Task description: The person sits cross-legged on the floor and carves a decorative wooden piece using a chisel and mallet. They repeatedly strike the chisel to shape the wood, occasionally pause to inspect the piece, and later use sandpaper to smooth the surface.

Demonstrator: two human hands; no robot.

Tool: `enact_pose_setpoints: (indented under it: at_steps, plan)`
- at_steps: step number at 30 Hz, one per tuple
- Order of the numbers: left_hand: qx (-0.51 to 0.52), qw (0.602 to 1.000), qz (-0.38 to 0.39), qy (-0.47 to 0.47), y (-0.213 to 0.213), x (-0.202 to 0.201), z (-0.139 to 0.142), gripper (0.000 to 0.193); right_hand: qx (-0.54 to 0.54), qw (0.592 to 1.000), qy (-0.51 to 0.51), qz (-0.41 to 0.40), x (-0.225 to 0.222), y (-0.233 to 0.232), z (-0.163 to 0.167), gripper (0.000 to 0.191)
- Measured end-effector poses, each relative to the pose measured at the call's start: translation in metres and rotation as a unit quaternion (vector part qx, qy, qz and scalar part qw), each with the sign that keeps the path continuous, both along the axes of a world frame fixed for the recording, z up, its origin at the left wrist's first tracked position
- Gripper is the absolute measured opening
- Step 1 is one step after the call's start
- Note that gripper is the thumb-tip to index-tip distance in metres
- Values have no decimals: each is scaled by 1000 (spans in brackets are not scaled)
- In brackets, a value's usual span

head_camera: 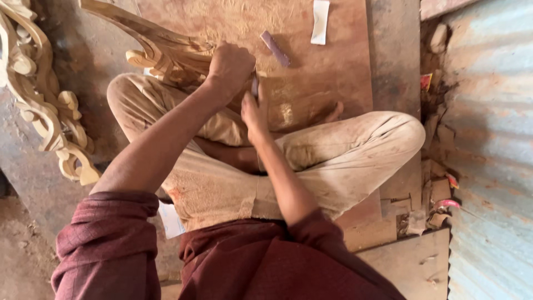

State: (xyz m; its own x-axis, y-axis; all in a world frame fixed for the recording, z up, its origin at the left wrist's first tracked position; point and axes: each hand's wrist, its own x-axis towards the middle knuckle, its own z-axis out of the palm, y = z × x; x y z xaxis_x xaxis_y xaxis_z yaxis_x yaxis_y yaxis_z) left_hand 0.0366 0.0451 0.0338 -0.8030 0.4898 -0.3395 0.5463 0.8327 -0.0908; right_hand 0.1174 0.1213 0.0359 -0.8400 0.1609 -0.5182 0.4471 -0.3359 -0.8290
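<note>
Maroon sleeves framed the work — the left hand clamped the carved wooden piece over the knee while the right hand gripped a small tool, best kept in short, controlled strokes.

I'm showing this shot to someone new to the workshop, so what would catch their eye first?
First, the two hands meeting at the centre: the left hand presses on a pale carved wooden piece that runs up to the top left, while the right hand grips a slim tool against it. Next, a second ornate scrollwork carving lies along the left edge, and a corrugated metal sheet fills the right side.
</note>
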Motion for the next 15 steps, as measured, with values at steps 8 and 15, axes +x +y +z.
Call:
enact_pose_setpoints:
  at_steps: [8,15]
  plan:
    - [48,997,0,65,6,5,-2,1,305,923,218,86,35,14,-16,28]
    - [26,999,5,28,7,7,-15,5,68,997,-3,-39,55,54,-11,34]
